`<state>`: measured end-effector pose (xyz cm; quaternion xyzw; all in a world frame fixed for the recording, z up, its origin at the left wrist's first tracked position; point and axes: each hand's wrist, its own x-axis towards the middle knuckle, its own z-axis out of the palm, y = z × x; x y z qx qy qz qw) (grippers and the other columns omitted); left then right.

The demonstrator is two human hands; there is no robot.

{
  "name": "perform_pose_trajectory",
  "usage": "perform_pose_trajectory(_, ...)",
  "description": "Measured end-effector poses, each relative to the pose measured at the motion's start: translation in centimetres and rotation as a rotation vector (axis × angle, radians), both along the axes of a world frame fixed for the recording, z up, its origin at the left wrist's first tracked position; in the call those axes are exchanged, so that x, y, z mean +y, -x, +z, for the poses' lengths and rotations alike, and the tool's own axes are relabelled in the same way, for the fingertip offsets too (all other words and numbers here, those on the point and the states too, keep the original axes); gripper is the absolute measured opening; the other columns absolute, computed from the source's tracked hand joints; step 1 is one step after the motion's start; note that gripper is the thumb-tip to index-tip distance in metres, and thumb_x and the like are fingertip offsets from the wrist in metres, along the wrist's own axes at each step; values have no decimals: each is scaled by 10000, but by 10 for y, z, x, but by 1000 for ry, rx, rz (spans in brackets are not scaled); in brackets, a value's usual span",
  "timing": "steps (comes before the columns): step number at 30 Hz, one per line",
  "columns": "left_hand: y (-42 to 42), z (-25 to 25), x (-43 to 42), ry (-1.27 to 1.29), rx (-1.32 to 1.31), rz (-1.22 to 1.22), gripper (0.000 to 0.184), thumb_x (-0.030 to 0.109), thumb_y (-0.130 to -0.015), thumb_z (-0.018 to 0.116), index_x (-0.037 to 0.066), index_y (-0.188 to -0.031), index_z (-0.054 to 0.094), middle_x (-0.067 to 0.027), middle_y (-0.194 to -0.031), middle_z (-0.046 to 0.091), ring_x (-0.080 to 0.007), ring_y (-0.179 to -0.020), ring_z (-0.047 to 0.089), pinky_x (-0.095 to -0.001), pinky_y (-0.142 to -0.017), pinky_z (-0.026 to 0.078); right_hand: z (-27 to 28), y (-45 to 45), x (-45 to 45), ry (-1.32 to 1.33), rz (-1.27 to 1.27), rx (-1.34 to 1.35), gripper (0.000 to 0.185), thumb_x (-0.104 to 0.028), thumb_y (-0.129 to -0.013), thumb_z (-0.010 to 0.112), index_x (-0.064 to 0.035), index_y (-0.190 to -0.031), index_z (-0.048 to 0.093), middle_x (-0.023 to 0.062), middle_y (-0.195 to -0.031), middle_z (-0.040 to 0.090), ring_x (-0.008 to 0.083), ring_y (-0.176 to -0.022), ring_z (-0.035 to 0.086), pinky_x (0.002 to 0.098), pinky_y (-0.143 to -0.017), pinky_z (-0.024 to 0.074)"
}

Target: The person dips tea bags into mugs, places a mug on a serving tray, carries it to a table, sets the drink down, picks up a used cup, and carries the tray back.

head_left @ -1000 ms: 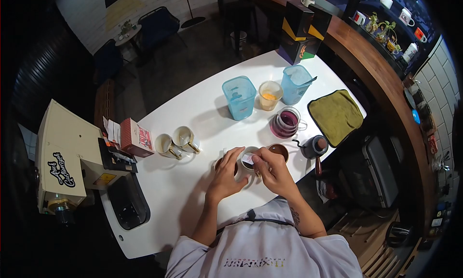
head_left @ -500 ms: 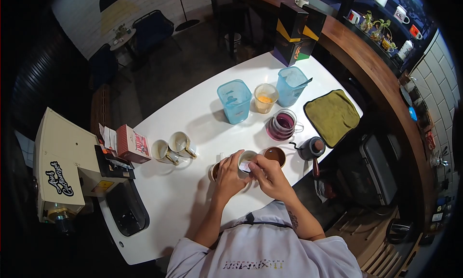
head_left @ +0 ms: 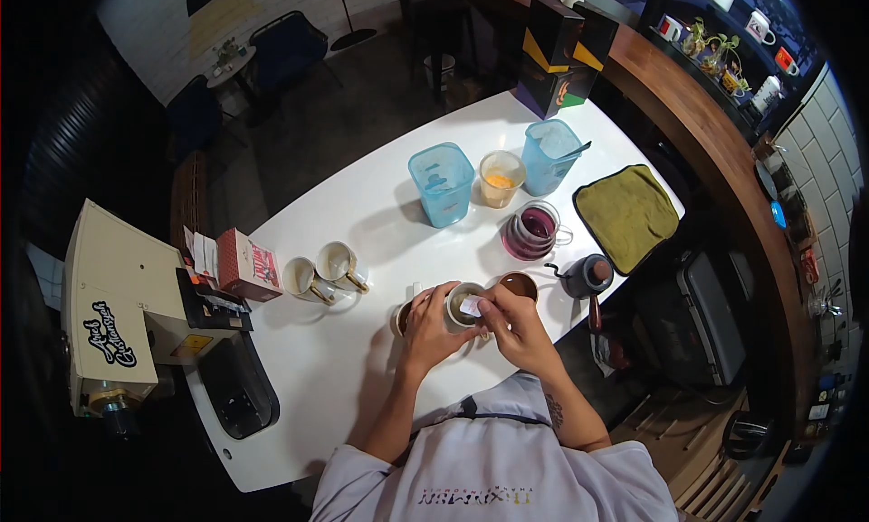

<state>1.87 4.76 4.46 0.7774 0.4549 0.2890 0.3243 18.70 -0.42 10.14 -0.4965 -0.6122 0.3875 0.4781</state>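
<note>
Between my hands stands a pale cup (head_left: 459, 303) with something dark inside. My right hand (head_left: 513, 327) pinches a small white paper tag (head_left: 472, 306) over that cup's rim. My left hand (head_left: 432, 327) rests its curved fingers against the cup's left side; whether it grips the cup is hard to see. A cup with brown contents (head_left: 401, 319) is partly hidden behind my left hand. Just beyond my right hand is a brown-filled cup (head_left: 519, 287).
Two gold-handled cups (head_left: 336, 261) stand at left, beside a red patterned box (head_left: 250, 267). Farther back are blue containers (head_left: 442, 185), a beaker (head_left: 501, 178) and a glass server (head_left: 532, 230). A kettle (head_left: 584, 277) and green cloth (head_left: 626, 216) lie right.
The paper tag has shifted slightly right and up over the cup's rim with my right hand. My left hand stays beside the cup, and the camera view has moved slightly.
</note>
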Motion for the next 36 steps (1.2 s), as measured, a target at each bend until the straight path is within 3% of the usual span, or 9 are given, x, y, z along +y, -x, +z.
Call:
perform_pose_trajectory(3, 1, -3, 0, -13, -18, -1, 819, 475, -616, 898, 47, -1228, 561, -157, -1135, 666, -382, -1104, 601, -477, -993, 444, 1, 1, 0, -1, -12, 39, 165, -73, -1030, 497, 52, -970, 586, 53, -724, 585, 90, -659, 553, 246, -592, 444)
perform_pose_trajectory(5, 0, -1, -2, 8, 29, 27, 825, 486, -614, 898, 43, -1223, 562, -149, -1134, 668, -376, -1097, 607, -481, -1005, 440, 16, -1, -4, 14, -70, 55, 139, -74, -991, 550, 43, -928, 592, 130, -677, 604, 202, -616, 603, 326, -572, 441)
perform_pose_trajectory(6, 1, -3, -2, 10, 30, 28, 825, 486, -614, 898, 43, -1223, 562, -149, -1134, 668, -376, -1097, 607, -481, -1005, 440, 18, -3, -5, 17, -66, 59, 153, -81, -1003, 534, 40, -934, 599, 104, -680, 605, 164, -626, 606, 309, -566, 447)
perform_pose_trajectory(10, 1, -7, -2, -44, -2, 12, 823, 500, -606, 897, 35, -1203, 574, -131, -1134, 672, -363, -1077, 621, -481, -1040, 432, 11, -4, -2, 32, -40, 48, 152, -76, -1004, 528, 42, -940, 598, 102, -689, 606, 165, -627, 606, 308, -567, 447)
perform_pose_trajectory(12, 2, -6, -4, -47, 10, 28, 820, 505, -607, 895, 34, -1197, 578, -125, -1134, 673, -360, -1070, 626, -480, -1053, 427, 17, -2, -5, 22, -51, 115, 182, -96, -1032, 503, 31, -935, 591, 38, -704, 578, 79, -626, 493, 246, -561, 385)
perform_pose_trajectory(31, 2, -10, -5, -203, 13, 5, 818, 505, -594, 905, 14, -1163, 583, -122, -1113, 678, -317, -1012, 663, -481, -1060, 421, -1, 5, 10, 58, 74, 175, 160, -96, -1028, 509, 20, -949, 585, 29, -742, 600, 69, -648, 500, 245, -577, 404)
perform_pose_trajectory(36, 2, -3, -7, -149, 64, 4, 819, 494, -590, 912, 15, -1165, 580, -120, -1108, 677, -318, -1017, 662, -482, -1059, 423, 2, 4, 29, -3, 41, 54, 162, -94, -1024, 508, 32, -949, 576, 41, -762, 627, 73, -688, 538, 243, -615, 429)
